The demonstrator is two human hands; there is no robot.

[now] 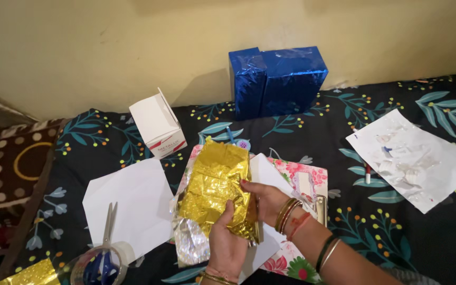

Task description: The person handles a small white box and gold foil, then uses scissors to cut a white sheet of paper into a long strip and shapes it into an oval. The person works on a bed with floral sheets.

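Both hands are coming up from the bottom edge, forearms angled in. Left hand is palm-up under the crinkled gold foil wrapping sheet, thumb pressing on its lower edge. Right hand, bangles on the wrist, is gripping the sheet's right edge, fingers clamped on the foil. The sheet is hanging just above a floral clipboard and white paper on the dark leaf-print bedcover. An open white carton is standing behind; contents not visible. A blue foil-wrapped box is leaning at the wall. Scissors are lying through a clear tape roll.
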